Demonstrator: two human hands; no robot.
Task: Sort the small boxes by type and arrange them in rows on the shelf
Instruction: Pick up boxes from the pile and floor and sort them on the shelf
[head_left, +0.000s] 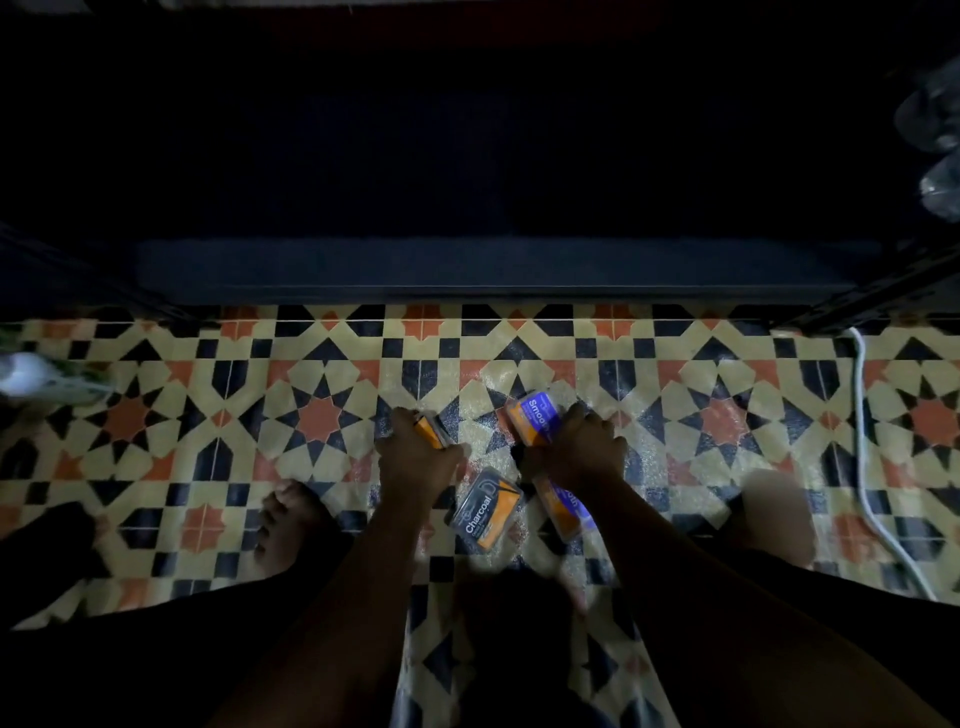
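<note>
The word "Charcoal" is printed in white on the dark, orange-cornered box (485, 508) lying flat on the patterned floor (208, 395). Smaller lines below that word cannot be read. The letters "Smoo" are shown in white on the purple and orange box (535, 417) gripped by the right hand (576, 449), the rest being covered by its fingers. A partly hidden word on a second purple box (563, 512) below that hand cannot be read for certain.

My bare foot (291, 525) rests on the patterned floor (208, 395). A white cable (865, 457) runs along the right. Clear plastic (935, 150) sits upper right.
</note>
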